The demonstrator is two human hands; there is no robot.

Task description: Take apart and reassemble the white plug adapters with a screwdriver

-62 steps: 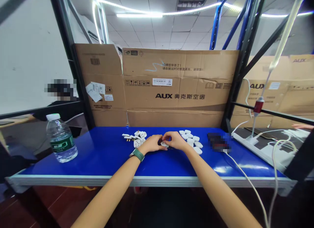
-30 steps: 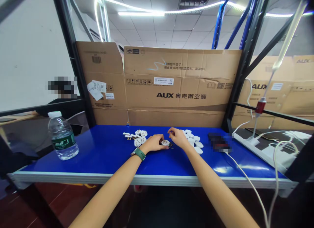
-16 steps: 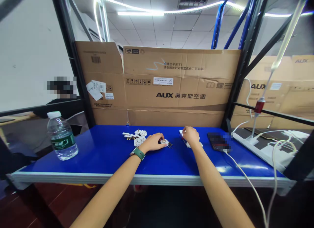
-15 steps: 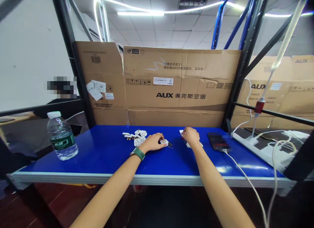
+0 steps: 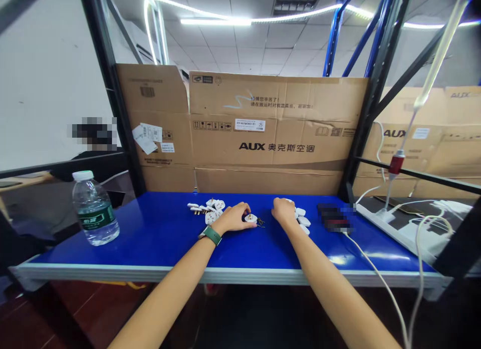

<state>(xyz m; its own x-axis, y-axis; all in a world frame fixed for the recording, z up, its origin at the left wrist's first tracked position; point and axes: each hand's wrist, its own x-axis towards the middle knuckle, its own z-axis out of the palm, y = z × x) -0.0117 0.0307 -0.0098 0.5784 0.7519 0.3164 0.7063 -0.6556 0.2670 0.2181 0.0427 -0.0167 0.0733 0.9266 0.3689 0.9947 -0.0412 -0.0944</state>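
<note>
My left hand (image 5: 236, 218), with a green watch band at its wrist, is closed on a white plug part (image 5: 250, 218) just above the blue tabletop. Small brass-coloured pieces (image 5: 260, 223) lie to the right of that part. Behind and left of this hand is a heap of white plug pieces (image 5: 210, 217), some with metal pins showing. My right hand (image 5: 284, 210) is curled shut with its fingertips turned away, so whatever it grips is hidden. Several smooth white plug pieces (image 5: 303, 221) lie on the table along its right side.
A water bottle (image 5: 94, 209) stands at the table's left. On the right lie a dark phone (image 5: 333, 219) with a white cable (image 5: 376, 269) and a power strip (image 5: 391, 233). Cardboard (image 5: 270, 161) walls off the back edge. A person (image 5: 93, 138) sits beyond the left side.
My right hand has moved a little to the left, away from the white pieces, uncovering more of them. My left hand stays in place with the white plug part.
</note>
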